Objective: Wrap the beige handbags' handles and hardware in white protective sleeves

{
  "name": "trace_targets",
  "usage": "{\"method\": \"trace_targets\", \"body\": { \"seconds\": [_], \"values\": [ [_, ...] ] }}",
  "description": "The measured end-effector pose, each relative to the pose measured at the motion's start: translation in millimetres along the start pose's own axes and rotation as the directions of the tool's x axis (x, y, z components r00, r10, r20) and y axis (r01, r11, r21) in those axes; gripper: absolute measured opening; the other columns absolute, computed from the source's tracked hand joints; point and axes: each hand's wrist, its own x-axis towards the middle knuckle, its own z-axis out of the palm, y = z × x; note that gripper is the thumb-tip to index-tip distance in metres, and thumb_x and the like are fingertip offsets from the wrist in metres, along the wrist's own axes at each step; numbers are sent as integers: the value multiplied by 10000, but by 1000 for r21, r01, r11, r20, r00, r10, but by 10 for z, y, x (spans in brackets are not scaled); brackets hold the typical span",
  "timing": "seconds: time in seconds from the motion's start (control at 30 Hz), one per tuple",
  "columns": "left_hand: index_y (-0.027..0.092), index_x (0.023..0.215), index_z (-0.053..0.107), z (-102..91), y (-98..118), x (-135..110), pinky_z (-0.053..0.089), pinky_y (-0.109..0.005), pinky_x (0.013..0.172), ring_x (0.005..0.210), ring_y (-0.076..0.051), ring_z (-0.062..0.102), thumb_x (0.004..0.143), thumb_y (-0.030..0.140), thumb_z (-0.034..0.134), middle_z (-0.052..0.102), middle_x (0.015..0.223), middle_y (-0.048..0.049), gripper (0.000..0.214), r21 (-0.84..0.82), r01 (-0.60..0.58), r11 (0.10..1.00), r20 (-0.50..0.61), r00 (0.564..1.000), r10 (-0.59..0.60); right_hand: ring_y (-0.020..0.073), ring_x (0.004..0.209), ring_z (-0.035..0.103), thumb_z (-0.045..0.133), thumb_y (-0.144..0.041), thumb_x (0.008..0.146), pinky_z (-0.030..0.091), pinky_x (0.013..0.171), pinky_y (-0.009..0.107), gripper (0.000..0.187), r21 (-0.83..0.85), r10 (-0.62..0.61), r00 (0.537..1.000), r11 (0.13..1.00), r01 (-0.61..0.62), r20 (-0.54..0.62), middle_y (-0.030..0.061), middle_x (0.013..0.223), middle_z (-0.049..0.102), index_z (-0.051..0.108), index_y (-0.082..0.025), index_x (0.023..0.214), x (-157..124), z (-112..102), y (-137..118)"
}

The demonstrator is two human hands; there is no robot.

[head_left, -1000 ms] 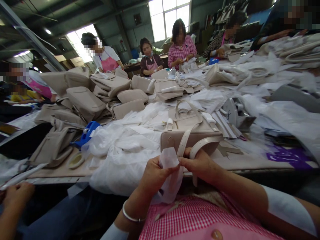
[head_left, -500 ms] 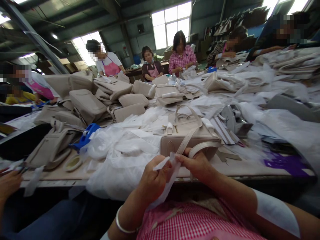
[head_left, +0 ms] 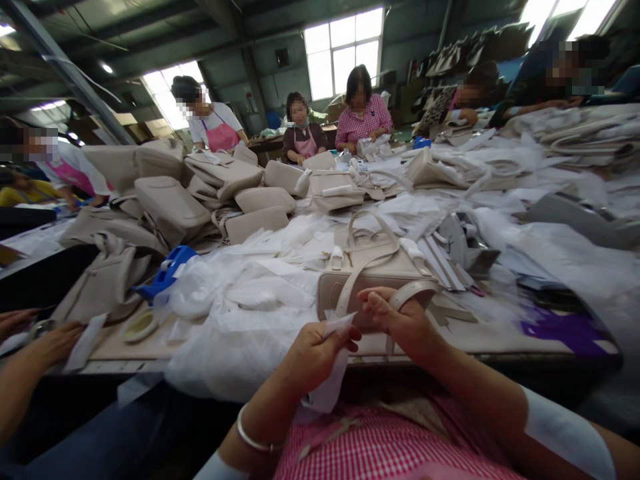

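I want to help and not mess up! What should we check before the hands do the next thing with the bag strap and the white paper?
1. The left hand grips the white paper sheet: ok.
2. The right hand holds the beige strap: ok.
3. The beige handbag rests on the table: ok.
4. The paper touches the strap: cannot tell, the fingers hide that spot.
5. The co-worker's hand is clear of the bag: ok, it is far off to the left.
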Motion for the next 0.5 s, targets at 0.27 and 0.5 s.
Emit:
{"method": "trace_targets", "body": {
  "seconds": [0.27,0.5],
  "values": [
    [153,885,759,-36,66,8,455,-237,635,720,-155,599,879,442,623,721,830,-56,319,98,-215,972,71,975,209,162,724,579,631,-269,868,468,696,291,191,-218,-198,970,949,226,143,17,731,607,668,-186,700,-46,49,-129],
    [169,818,792,-134,54,31,446,-239,654,691,-142,583,875,399,651,705,724,-32,276,210,-215,954,-123,962,244,147,653,543,617,-437,887,449,609,266,329,-215,-31,991,975,59,129,4,661,579,641,-167,700,-74,124,-88]
  ]
}}
